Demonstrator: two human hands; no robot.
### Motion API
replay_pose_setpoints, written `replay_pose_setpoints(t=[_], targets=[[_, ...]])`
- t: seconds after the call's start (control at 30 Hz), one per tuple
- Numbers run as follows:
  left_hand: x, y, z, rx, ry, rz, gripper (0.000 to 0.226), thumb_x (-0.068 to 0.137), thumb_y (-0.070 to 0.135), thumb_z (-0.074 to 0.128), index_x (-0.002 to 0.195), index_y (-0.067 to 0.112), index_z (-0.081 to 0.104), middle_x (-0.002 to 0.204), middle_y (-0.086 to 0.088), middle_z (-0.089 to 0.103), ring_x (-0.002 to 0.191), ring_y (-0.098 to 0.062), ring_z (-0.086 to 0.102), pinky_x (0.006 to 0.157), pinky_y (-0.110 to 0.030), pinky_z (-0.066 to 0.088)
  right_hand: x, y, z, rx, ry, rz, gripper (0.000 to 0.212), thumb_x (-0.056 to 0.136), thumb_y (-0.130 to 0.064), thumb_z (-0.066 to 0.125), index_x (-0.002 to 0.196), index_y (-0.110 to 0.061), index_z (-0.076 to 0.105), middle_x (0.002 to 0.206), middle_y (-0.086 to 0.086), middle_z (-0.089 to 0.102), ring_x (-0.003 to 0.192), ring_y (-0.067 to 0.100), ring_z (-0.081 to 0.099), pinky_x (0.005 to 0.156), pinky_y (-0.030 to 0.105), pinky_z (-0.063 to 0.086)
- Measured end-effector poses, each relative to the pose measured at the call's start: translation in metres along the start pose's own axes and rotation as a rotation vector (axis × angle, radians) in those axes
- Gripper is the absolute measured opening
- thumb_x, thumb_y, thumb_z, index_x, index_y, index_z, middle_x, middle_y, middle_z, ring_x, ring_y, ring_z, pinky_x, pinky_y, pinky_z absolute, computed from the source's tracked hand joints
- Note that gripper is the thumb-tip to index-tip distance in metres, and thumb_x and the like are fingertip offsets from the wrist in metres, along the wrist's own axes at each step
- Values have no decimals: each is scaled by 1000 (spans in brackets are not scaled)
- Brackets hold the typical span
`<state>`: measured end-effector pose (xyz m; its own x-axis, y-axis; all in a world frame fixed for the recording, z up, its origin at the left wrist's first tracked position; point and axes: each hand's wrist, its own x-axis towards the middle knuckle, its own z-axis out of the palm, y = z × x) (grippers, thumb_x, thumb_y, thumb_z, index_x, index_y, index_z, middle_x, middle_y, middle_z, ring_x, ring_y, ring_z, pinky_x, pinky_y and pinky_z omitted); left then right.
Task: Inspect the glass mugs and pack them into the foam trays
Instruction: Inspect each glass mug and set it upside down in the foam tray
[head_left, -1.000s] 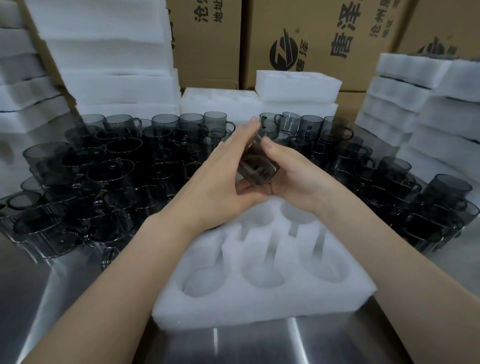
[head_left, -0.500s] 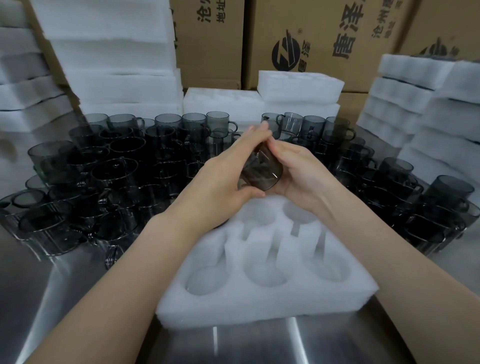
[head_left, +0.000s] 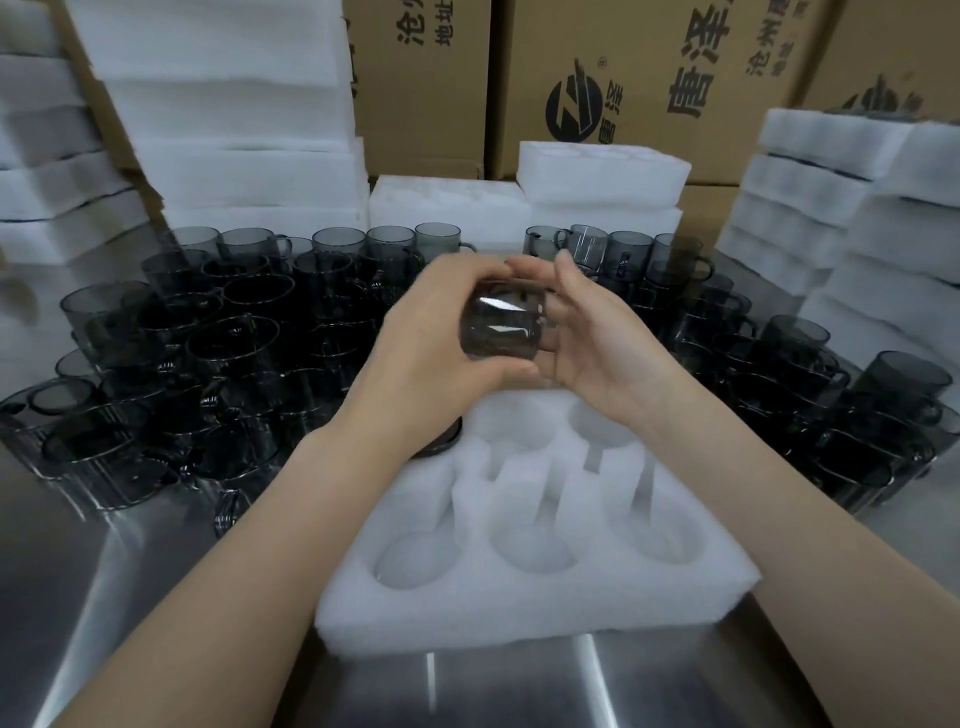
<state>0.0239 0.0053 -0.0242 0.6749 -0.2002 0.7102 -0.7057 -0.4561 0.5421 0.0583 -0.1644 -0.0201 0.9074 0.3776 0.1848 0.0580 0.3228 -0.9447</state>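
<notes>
Shiny steel table, so watch glare: your left hand and right hand both grip the mug, turn it slowly over the foam tray.

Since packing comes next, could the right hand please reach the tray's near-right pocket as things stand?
Probably yes: the empty pocket lies uncovered below the right hand, though that hand holds a mug.

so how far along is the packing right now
Barely started. Done: nothing visible; the white foam tray shows five empty round pockets, the far-left one hidden behind the left wrist, with something dark there. In hand: left hand and right hand hold one smoky grey glass mug above the tray. Left: the crowd of grey glass mugs on the steel table.
</notes>
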Motion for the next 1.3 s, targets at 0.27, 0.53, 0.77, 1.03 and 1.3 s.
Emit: replay_pose_setpoints(t=[0.27,0.53,0.77,1.03,1.3], targets=[[3,-6,0,81,-27,-123,63,56,33,92,104,32,50,100,16,58,95,11,51,79,-1,36,-7,3,8,-190,-63,-87,37,78,-23,71,112,-14,63,96,11,60,65,17,62,50,28,54],[0,-3,1,23,-95,-119,61,57,35,90,99,27,47,93,29,56,91,18,53,75,0,37,-5,3,11,-204,111,-108,24,97,-30,53,98,-10,68,80,7,69,54,18,62,40,25,47],[1,-4,-2,-72,19,-181,55,60,31,91,93,38,48,92,19,64,88,10,59,77,-9,47,-6,0,5,-45,-76,0,30,95,-13,48,122,-12,59,89,12,65,61,14,61,52,24,52],[0,-5,-1,-103,-11,-236,54,59,31,93,97,26,54,89,11,69,86,0,64,81,-19,52,-5,0,6,-75,-74,-17,43,67,-22,72,107,-12,62,86,11,61,54,15,58,44,22,46],[0,2,-3,-61,-141,-119,65,64,12,88,117,25,55,124,18,57,118,2,53,103,-22,41,-5,2,11,-165,68,-65,29,76,-42,65,83,-17,53,84,8,63,59,24,66,45,32,52]])
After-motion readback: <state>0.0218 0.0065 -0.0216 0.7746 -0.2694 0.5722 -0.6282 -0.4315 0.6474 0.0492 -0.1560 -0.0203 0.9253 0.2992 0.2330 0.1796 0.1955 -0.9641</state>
